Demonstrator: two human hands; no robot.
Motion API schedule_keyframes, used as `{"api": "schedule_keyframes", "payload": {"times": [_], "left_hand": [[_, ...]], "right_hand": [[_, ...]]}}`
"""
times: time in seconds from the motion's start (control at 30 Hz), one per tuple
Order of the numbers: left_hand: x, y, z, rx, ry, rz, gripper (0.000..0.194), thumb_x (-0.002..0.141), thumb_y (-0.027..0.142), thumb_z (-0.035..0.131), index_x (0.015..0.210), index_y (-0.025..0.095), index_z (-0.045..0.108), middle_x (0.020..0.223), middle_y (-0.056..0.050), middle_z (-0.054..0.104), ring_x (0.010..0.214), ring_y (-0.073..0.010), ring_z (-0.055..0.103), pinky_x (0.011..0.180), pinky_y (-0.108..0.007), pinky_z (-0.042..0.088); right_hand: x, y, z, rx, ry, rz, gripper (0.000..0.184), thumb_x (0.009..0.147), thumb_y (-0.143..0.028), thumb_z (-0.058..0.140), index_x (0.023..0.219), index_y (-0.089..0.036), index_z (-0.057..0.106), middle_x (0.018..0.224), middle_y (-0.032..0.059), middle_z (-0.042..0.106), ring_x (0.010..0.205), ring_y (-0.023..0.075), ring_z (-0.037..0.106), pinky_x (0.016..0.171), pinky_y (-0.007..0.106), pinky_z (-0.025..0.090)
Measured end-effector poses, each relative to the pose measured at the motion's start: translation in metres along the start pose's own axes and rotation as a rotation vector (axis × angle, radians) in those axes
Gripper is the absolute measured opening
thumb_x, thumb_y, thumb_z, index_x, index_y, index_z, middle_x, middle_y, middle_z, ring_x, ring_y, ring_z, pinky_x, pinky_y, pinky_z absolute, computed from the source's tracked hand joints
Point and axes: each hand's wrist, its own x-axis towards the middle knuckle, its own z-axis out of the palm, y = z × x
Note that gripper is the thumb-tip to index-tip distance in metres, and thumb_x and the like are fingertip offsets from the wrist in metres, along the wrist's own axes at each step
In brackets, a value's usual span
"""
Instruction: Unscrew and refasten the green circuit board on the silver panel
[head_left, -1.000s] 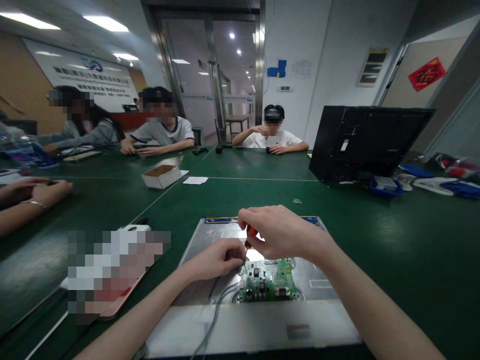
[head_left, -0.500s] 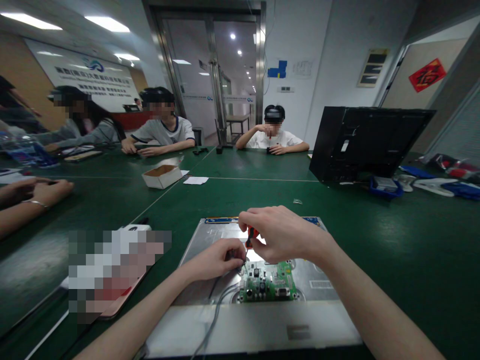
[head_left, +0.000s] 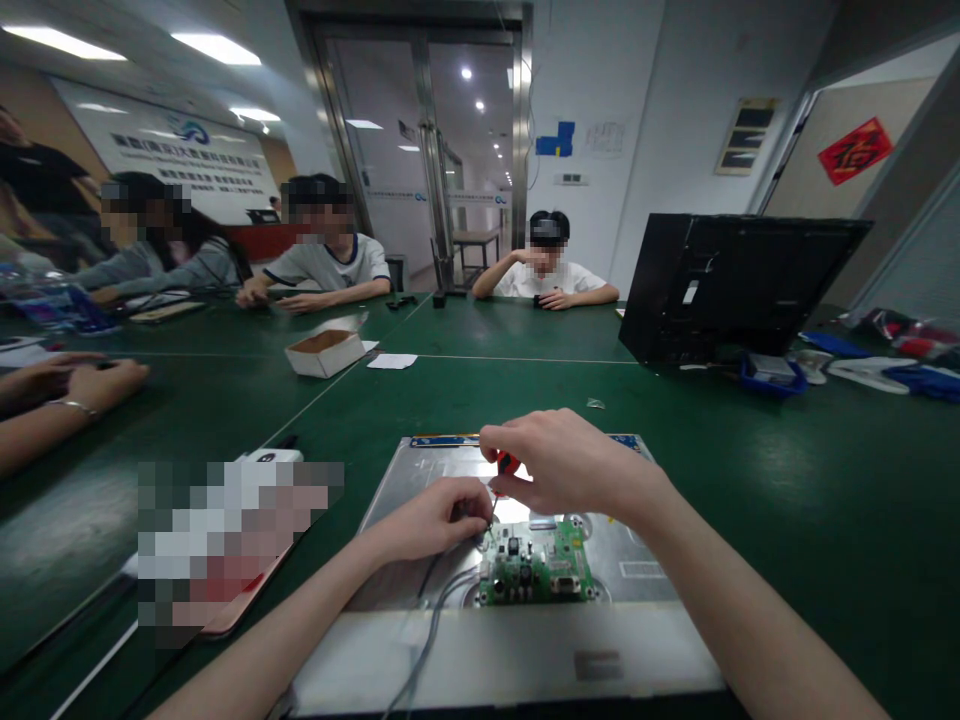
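Note:
My right hand [head_left: 551,465] grips the red and black handle of a screwdriver [head_left: 507,464] from above. Its thin shaft points down to the upper left corner of a green circuit board [head_left: 536,565]. Beside the screwdriver's tip, my left hand [head_left: 450,515] is closed in a pinch, with thumb and fingertips at that corner; what lies between them is too small to make out. The board sits on the silver back of a flat display panel [head_left: 390,515], which lies on the table. Grey cables [head_left: 431,635] run from the board's left side toward me.
Left of the panel lies a pink-edged phone [head_left: 232,615], partly blurred out. A small open white box [head_left: 325,352] and paper [head_left: 392,361] stand farther back. A black monitor [head_left: 739,285] is at the right rear. Several people sit around the green table; a co-worker's hands [head_left: 97,390] rest at left.
My right hand has shifted slightly around the screwdriver handle, its fingers turned and the hand a little higher. My left hand stays in place. A standing person at far left has come further into view.

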Motion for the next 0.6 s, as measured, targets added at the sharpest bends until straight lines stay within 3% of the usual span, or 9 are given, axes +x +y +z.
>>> {"api": "schedule_keyframes", "payload": {"times": [0.23,0.47,0.6], "left_hand": [[0.0005,0.0016,-0.0008,-0.031,-0.004,0.032,0.006,0.077,0.021,0.056,0.081,0.016,0.058,0.071,0.002,0.056,0.065,-0.0149,0.05,0.061,-0.025,0.039],[0.0001,0.0038,-0.0016,0.008,-0.005,0.01,0.007,0.08,0.022,0.055,0.081,0.017,0.059,0.072,0.001,0.056,0.066,-0.0151,0.051,0.061,-0.025,0.039],[0.0004,0.0018,-0.0008,0.011,-0.013,0.009,0.009,0.08,0.023,0.055,0.085,0.016,0.059,0.074,0.0,0.058,0.068,-0.016,0.052,0.063,-0.026,0.04]], "right_hand": [[-0.0009,-0.0031,-0.0003,0.04,-0.01,-0.005,0.017,0.079,-0.017,0.055,0.096,-0.019,0.053,0.09,0.0026,0.066,0.071,0.0134,0.053,0.054,0.025,0.028],[0.0023,0.001,0.0009,-0.05,-0.003,0.079,0.014,0.088,-0.032,0.054,0.095,-0.021,0.054,0.078,0.0016,0.066,0.064,0.0144,0.054,0.052,0.026,0.024],[-0.0007,-0.0011,-0.0017,0.001,-0.022,0.041,0.021,0.085,-0.029,0.058,0.103,-0.02,0.053,0.09,0.0035,0.068,0.072,0.0163,0.059,0.053,0.026,0.027]]}}
